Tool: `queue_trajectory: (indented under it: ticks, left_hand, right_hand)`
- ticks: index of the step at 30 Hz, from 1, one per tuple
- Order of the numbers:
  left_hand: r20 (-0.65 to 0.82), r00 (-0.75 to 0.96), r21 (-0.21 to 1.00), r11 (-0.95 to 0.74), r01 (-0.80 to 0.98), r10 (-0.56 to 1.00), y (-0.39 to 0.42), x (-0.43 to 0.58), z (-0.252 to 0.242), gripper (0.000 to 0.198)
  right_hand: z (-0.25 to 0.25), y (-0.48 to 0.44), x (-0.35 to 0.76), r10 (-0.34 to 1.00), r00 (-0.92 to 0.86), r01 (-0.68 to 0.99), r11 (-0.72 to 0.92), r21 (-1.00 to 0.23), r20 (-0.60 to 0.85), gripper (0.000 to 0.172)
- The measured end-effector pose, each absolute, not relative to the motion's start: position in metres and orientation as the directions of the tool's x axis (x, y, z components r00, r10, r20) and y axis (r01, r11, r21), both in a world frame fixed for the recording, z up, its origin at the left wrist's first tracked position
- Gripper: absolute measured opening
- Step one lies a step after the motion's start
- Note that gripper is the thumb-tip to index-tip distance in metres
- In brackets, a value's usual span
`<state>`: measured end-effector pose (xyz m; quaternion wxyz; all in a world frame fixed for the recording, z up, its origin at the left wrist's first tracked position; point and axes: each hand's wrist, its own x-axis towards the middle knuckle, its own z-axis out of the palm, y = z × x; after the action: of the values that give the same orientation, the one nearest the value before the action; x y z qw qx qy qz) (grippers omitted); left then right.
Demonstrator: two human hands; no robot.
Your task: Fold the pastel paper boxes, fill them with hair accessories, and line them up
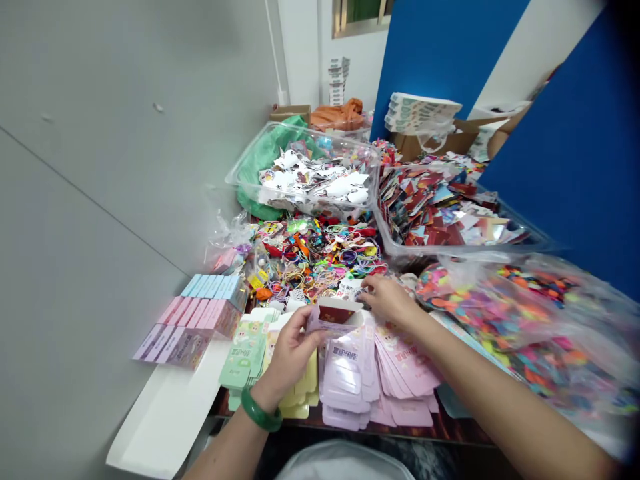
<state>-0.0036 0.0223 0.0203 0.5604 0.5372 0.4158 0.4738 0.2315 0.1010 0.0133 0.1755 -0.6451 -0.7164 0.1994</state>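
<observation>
Lilac folding carton (334, 325) is gaping open at twelve o'clock from flat lilac cartons (345, 383), the left hand (290, 357) pinching its left edge; at two o'clock the right hand (387, 300) is curling beside trinkets (325, 250), its grip unclear.

A grey wall (100, 220) is closing off the left side, and blue panels (570, 153) are blocking the far right. Two clear bins (450, 251) are barring the back — a bulging plastic bag (540, 327) is crowding the right forearm (480, 380). Open air is stretching above the trinket heap (320, 250), beyond the raised purple box (336, 326); flat cartons (410, 370) are lying low, leaving room above for the hands (387, 300).
</observation>
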Motion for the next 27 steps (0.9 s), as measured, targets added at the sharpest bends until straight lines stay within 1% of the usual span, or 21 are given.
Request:
queue_trajectory:
  ticks: [3, 5, 7, 10, 12, 13, 16, 17, 20, 23, 27]
  left_hand:
    - [0.029, 0.179, 0.998, -0.018, -0.061, 0.983, 0.022, -0.006, 0.021, 0.027]
    - [0.011, 0.155, 0.998, -0.001, -0.063, 0.988, 0.023, -0.009, 0.022, 0.028]
    - [-0.013, 0.139, 0.996, 0.025, -0.083, 0.99, 0.024, -0.012, 0.023, 0.029]
    - [-0.047, 0.134, 0.993, 0.061, -0.105, 0.99, 0.025, -0.015, 0.023, 0.03]
    - [-0.055, 0.134, 0.992, 0.069, -0.106, 0.989, 0.025, -0.014, 0.022, 0.031]
    - [-0.055, 0.137, 0.992, 0.07, -0.108, 0.989, 0.025, -0.014, 0.022, 0.031]
    - [-0.055, 0.139, 0.991, 0.071, -0.116, 0.989, 0.026, -0.013, 0.023, 0.032]
    - [-0.059, 0.138, 0.99, 0.076, -0.118, 0.989, 0.026, -0.014, 0.023, 0.032]
    - [-0.085, 0.117, 0.987, 0.1, -0.129, 0.989, 0.027, -0.016, 0.026, 0.034]
    - [-0.112, 0.088, 0.981, 0.124, -0.15, 0.99, 0.027, -0.019, 0.027, 0.038]
    - [-0.112, 0.096, 0.982, 0.125, -0.143, 0.989, 0.028, -0.019, 0.028, 0.037]
  right_hand:
    - [-0.001, 0.103, 0.225, 0.992, -0.122, 0.891, 0.098, -0.443, -0.027, 0.019]
    - [-0.004, 0.104, 0.227, 0.989, -0.14, 0.899, 0.111, -0.423, -0.037, 0.019]
    - [-0.006, 0.106, 0.231, 0.986, -0.162, 0.897, 0.128, -0.423, -0.045, 0.017]
    - [-0.01, 0.11, 0.236, 0.984, -0.172, 0.885, 0.13, -0.447, -0.054, 0.023]
    - [-0.013, 0.113, 0.237, 0.985, -0.164, 0.875, 0.119, -0.469, -0.056, 0.026]
    - [-0.014, 0.115, 0.237, 0.985, -0.16, 0.868, 0.113, -0.483, -0.057, 0.025]
    - [-0.013, 0.124, 0.238, 0.985, -0.154, 0.836, 0.089, -0.542, -0.075, 0.01]
    - [-0.012, 0.127, 0.239, 0.985, -0.154, 0.82, 0.08, -0.567, -0.083, 0.008]
    - [-0.007, 0.14, 0.247, 0.986, -0.145, 0.757, 0.055, -0.651, -0.085, 0.014]
    - [-0.005, 0.152, 0.256, 0.993, -0.102, 0.69, 0.031, -0.723, -0.056, 0.012]
    - [-0.005, 0.159, 0.261, 0.998, -0.052, 0.638, 0.018, -0.77, -0.02, 0.017]
